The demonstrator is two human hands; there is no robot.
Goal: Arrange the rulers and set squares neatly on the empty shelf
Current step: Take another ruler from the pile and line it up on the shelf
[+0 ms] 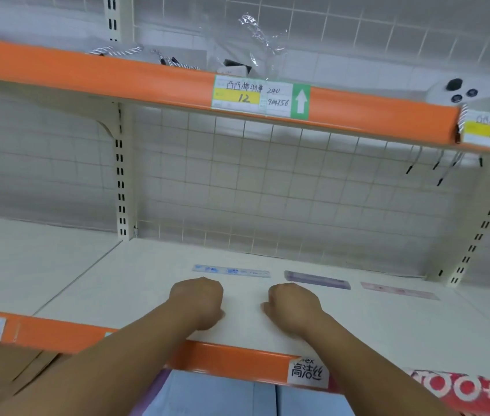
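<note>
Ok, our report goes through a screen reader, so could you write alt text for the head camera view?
Two bare hands, the left hand and right hand, rest as loose fists on a cream shelf, holding nothing. Beyond them three rulers lie end to end in a row: a blue ruler, a purple ruler and a pink ruler.

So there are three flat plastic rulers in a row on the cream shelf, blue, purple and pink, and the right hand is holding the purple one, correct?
Not quite. In the head view the right hand holds nothing: it rests as a closed fist on the cream shelf, short of the purple plastic ruler. The blue plastic ruler and pink plastic ruler do lie in that row.
</note>
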